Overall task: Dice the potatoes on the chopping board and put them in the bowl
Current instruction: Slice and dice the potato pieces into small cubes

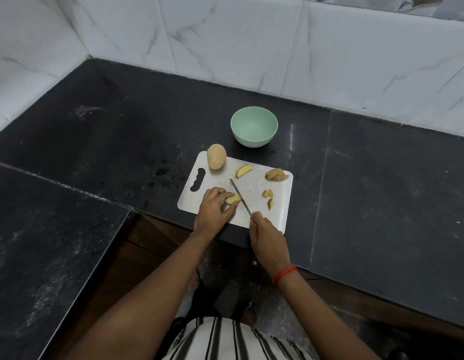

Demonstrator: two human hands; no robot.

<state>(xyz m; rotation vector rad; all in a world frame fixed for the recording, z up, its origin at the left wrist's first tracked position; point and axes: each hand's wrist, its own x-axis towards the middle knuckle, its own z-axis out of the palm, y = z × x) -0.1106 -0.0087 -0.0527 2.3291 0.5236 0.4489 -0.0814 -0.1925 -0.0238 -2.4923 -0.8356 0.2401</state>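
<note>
A potato piece (233, 198) lies near-left on the chopping board (264, 214), held under the curled fingers of the left hand (214, 211). The right hand (267, 237) grips the knife (240, 197) by its handle, with the blade angled far-left, just beside the piece. A whole potato (216, 156) sits at the board's far-left corner and cut wedges (276, 175) lie to the right. The board's near edge meets the edge of the table (381, 178). The green bowl (251, 140) stands just beyond, apart.
</note>
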